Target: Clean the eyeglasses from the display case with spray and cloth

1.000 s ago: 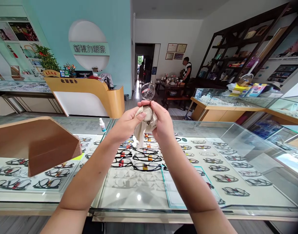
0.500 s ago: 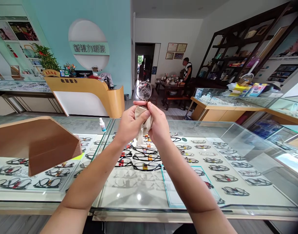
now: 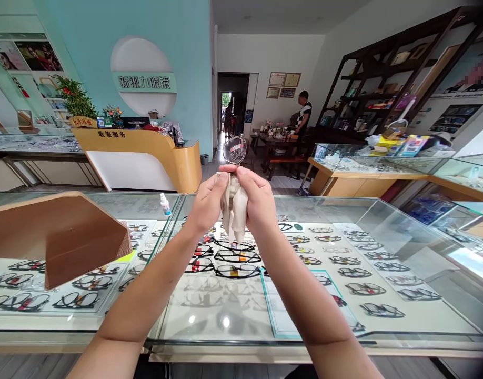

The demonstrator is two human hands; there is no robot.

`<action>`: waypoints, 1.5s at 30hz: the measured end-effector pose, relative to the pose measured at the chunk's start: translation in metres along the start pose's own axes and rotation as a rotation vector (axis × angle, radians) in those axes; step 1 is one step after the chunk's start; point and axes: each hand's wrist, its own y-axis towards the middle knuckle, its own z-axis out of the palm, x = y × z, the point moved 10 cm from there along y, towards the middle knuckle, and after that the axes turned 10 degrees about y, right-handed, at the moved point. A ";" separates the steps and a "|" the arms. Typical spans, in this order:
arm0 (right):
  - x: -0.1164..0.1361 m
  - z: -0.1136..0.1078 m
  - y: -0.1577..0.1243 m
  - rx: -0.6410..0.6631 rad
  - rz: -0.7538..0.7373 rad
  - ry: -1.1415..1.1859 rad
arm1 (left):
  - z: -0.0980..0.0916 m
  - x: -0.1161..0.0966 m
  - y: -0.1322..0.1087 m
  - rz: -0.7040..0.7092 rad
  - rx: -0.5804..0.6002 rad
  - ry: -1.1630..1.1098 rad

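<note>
Both my hands are raised above a glass display counter (image 3: 383,210). My left hand (image 3: 207,202) and my right hand (image 3: 258,200) are closed together around a beige cleaning cloth (image 3: 233,208) and a pair of thin-rimmed glasses (image 3: 234,149). One round lens sticks up above my fingers; the other lens is hidden inside the cloth. The cloth's ends hang down between my palms.
Under the counter glass lie several rows of black-framed glasses (image 3: 233,258). A brown wooden stand (image 3: 63,231) sits on the counter at left, with a small dropper bottle (image 3: 165,204) behind it. A person (image 3: 303,113) stands at a far table. Shelves line the right wall.
My hands have closed tighter on the cloth, which now covers the lower lens that showed a second ago. The upper lens has shifted slightly left.
</note>
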 end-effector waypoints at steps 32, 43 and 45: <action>-0.007 0.015 0.000 0.271 0.131 -0.198 | -0.050 -0.009 0.016 -0.078 0.033 0.045; 0.000 0.007 0.003 0.232 0.157 -0.142 | -0.050 -0.014 0.016 -0.092 0.144 0.090; 0.001 0.007 0.003 0.224 0.152 -0.147 | -0.049 -0.016 0.015 -0.091 0.189 0.096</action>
